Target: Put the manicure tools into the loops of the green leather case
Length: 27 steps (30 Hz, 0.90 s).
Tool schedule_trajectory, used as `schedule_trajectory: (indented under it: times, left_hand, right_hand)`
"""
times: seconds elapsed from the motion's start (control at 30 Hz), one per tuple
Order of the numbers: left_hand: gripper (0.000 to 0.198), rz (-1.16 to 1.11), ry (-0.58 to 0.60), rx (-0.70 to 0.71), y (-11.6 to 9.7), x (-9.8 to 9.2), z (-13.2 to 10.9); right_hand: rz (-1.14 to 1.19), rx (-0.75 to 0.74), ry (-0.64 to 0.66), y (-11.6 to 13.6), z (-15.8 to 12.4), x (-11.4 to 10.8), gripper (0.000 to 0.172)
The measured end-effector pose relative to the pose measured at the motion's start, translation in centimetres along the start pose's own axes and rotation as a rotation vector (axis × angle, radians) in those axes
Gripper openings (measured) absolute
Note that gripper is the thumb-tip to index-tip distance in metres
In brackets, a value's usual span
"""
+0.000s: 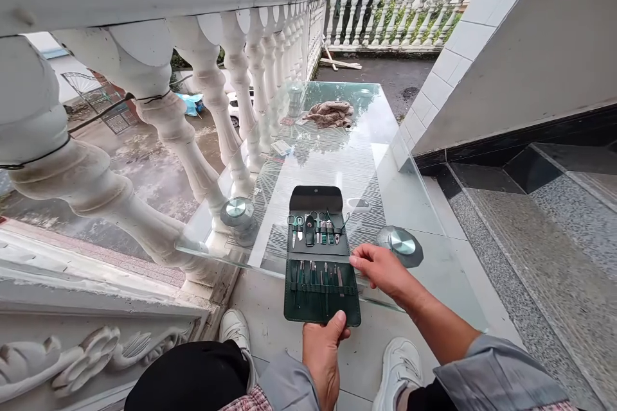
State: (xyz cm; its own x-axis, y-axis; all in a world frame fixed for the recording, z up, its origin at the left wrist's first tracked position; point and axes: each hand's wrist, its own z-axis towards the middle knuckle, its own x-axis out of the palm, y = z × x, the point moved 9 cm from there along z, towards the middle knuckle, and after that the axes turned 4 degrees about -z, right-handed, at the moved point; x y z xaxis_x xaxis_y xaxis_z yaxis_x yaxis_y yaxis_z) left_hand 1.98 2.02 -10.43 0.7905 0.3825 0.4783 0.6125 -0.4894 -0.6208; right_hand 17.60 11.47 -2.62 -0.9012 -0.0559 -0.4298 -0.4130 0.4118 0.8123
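Note:
A dark green tool case (320, 257) lies opened out over the near edge of a glass table (337, 148). Its pockets hold several small metal grooming tools, scissors among them. My left hand (322, 350) pinches the case's lower edge, thumb on top. My right hand (380, 268) grips the case's right edge near the middle fold, fingers closed on it. The lower flap hangs past the glass edge, held up by my hands.
A white stone balustrade (207, 77) runs along the left of the table. A crumpled brown cloth (331, 113) lies at the table's far end. Round metal fittings (402, 243) sit at the near corners. Tiled steps (530, 218) rise on the right. My white shoes (400, 366) stand below.

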Motion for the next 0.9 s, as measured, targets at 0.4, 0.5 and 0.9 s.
schedule_trajectory:
  times: [0.4, 0.5, 0.9]
  left_hand:
    - [0.059, 0.001, 0.026, -0.023, 0.1, -0.2, -0.5]
    - [0.057, 0.013, 0.039, -0.026, 0.2, -0.1, -0.6]
    - [0.064, -0.023, 0.004, 0.009, 0.4, -0.7, 0.0]
  right_hand:
    - [-0.030, 0.071, -0.385, -2.4, 2.8, -10.0, 0.012]
    - [-0.114, 0.104, -0.403, -3.2, 3.3, -10.1, 0.011]
    - [-0.325, -0.212, -0.078, 2.1, -0.9, -1.8, 0.022]
